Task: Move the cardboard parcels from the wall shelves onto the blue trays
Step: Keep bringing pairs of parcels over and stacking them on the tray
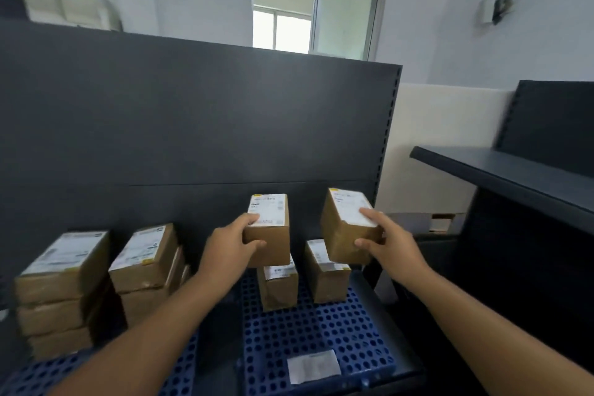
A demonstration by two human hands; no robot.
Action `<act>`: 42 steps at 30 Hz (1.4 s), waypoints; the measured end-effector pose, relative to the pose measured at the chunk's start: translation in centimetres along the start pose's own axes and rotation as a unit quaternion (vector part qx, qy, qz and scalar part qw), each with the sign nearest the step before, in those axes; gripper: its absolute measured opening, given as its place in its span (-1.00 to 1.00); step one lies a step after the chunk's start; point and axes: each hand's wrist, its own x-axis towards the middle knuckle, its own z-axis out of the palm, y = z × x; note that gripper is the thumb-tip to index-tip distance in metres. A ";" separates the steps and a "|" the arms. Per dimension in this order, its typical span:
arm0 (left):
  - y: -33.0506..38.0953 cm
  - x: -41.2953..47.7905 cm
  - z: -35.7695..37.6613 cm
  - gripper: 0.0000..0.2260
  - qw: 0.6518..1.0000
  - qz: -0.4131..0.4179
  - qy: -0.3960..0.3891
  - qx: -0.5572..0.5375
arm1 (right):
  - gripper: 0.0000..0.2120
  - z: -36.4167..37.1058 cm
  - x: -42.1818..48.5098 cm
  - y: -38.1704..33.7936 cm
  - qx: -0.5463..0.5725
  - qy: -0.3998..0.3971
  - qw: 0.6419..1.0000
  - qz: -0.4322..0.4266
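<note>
My left hand [229, 246] grips a small cardboard parcel [271, 235] with a white label on top. My right hand [390, 243] holds a second labelled parcel [344, 228], tilted. Both parcels hang above two more parcels, one on the left [279, 288] and one on the right [326, 275], that stand on a blue perforated tray [308, 341]. Further left, two stacks of parcels rise, one at the far left [61, 286] and one nearer the middle [148, 267]. Another blue tray [35, 373] shows below them.
A dark grey shelf back panel [193, 125] rises behind the parcels. A second dark shelf [508, 173] juts out at the right. A white paper label [313, 365] lies on the tray's near edge. A window and a round clock are on the far wall.
</note>
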 end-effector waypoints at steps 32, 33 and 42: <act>-1.3 -0.5 7.4 -0.37 0.990 -0.073 -0.007 0.123 | -0.26 5.1 5.7 9.3 0.024 -0.149 0.988 -0.022; -1.5 -0.5 7.4 -0.37 0.990 -0.075 -0.009 0.123 | -0.23 5.1 5.7 9.2 0.026 -0.150 0.988 -0.017; -1.3 -0.8 7.0 -0.30 0.992 -0.045 0.001 0.120 | -0.20 4.4 5.5 8.6 -0.005 -0.136 0.991 -0.011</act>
